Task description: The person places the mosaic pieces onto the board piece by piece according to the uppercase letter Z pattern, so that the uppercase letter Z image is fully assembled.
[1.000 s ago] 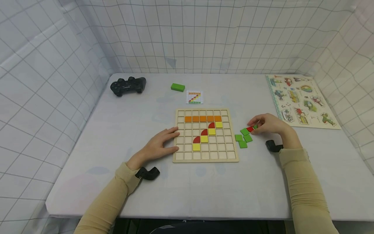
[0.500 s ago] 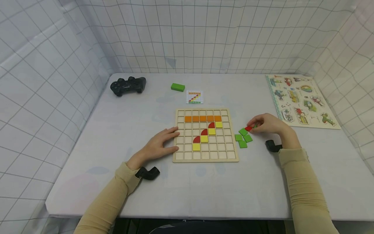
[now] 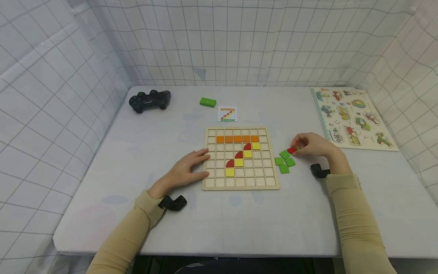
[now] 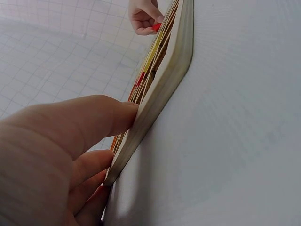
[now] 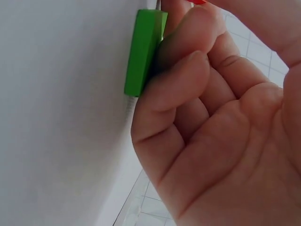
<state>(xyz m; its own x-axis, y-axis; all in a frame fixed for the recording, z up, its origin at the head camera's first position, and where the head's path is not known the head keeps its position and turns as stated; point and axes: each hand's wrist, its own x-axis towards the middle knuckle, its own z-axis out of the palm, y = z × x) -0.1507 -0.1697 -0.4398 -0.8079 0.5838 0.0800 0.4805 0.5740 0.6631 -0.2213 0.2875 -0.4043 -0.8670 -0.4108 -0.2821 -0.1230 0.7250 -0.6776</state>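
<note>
A wooden grid board [image 3: 254, 182] bears a row of orange squares [image 3: 237, 139] and a diagonal of yellow squares [image 3: 238, 163] paired with red quarter-round pieces [image 3: 230, 163]. My left hand [image 3: 183, 170] rests at its left edge, fingers fairly straight, thumb and fingertips touching the rim [image 4: 155, 96]. To the right of the board, my right hand [image 3: 313, 145] pinches a red piece [image 3: 291, 150] between thumb and fingers; its full shape is partly hidden. Several green square tiles [image 3: 284, 168] lie beside that hand. One green tile [image 5: 141, 54] touches its curled lower fingers in the right wrist view.
Behind the board lie a small pattern card [image 3: 227, 113] and a green block [image 3: 208, 102]. A black game controller [image 3: 149, 101] sits at the back left. A picture puzzle board [image 3: 356, 118] lies at the back right. Grid-patterned cloth walls [image 3: 239, 42] surround the white table [image 3: 256, 228].
The red piece and a green tile next to it have shifted slightly left, with my right hand moving only a little. My left hand has stayed in place on the board.
</note>
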